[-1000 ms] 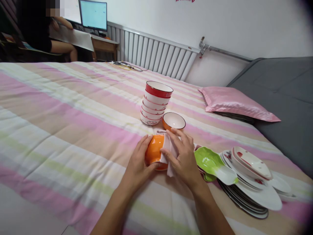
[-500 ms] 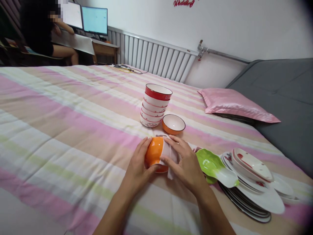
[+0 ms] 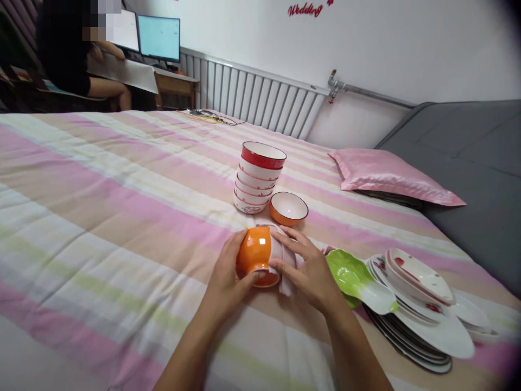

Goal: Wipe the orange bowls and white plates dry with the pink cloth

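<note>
While an orange bowl is cupped on its side above the striped bedspread by the left hand, fingers curled round it, a white cloth is pressed against it by the right hand, fingers spread, a green leaf dish and stacked plates lie just right, a second orange bowl and stacked red-and-white bowls stand beyond.

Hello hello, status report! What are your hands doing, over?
Left hand grips small orange ceramic bowl. Right hand presses white cloth on it. Second orange bowl and stacked red-and-white bowls close behind.
</note>
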The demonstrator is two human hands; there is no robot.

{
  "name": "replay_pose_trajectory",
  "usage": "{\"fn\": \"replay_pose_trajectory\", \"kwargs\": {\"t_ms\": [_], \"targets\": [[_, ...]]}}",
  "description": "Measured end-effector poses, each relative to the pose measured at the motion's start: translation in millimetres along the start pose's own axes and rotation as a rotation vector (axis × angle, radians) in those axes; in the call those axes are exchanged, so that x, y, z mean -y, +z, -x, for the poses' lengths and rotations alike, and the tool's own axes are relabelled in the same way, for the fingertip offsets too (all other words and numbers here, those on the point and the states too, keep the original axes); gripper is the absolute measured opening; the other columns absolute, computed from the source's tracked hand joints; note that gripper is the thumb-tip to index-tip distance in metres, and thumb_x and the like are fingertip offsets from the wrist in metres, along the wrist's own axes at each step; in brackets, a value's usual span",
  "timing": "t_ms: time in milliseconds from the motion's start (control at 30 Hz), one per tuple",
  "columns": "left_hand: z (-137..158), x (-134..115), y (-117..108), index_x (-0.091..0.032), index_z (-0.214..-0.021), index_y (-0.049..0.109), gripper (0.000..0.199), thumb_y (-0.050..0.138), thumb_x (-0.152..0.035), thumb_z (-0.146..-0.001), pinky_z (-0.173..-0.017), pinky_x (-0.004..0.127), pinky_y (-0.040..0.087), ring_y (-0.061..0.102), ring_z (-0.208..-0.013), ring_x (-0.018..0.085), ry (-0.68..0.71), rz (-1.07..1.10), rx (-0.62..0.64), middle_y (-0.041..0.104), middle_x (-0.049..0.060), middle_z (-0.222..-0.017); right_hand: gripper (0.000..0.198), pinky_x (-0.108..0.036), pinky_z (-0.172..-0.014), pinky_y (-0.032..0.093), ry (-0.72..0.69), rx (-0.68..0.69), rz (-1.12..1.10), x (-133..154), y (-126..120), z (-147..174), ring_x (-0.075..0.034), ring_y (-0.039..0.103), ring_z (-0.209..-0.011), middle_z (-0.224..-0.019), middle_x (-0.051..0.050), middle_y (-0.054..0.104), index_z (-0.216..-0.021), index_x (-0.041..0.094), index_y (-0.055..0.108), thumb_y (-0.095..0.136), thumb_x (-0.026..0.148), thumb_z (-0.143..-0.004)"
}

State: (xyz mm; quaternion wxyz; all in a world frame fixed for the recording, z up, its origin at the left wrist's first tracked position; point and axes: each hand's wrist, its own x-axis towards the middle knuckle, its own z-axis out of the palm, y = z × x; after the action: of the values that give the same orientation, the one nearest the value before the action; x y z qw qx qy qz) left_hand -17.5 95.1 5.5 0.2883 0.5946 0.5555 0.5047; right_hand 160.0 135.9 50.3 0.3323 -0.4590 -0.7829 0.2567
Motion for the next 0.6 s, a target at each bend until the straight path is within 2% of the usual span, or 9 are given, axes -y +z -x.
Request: {"fn": "replay_pose_trajectory", "kwargs": {"t_ms": [233,600], "targets": [[0.0,6.3,1.2,-0.023,-0.14,0.036,0.075,0.07,-0.035,-0.074,-0.106,0.044,0.038,0.042,-0.132,0.03,-0.117,0.129,-0.03,0.04,0.012,-0.146,0.05,-0.049,-0.111,0.031,0.025,-0.012,-0.129,-9.3,5.6,-6.0,-0.027,0.043,-0.132,-0.141,-0.006,0.05,-0.125,0.032,0.061,0.071,0.042,-0.076],[-4.2,17.9,1.5,-0.022,-0.14,0.038,0.079,0.073,-0.029,-0.07,-0.109,0.045,0.035,0.041,-0.133,0.031,-0.195,0.225,-0.145,0.042,0.014,-0.145,0.057,-0.044,-0.114,0.028,0.11,-0.012,-0.466,-27.9,21.6,-12.9,-0.026,0.038,-0.137,-0.145,-0.008,0.045,-0.127,0.024,0.059,0.073,0.042,-0.075]]}}
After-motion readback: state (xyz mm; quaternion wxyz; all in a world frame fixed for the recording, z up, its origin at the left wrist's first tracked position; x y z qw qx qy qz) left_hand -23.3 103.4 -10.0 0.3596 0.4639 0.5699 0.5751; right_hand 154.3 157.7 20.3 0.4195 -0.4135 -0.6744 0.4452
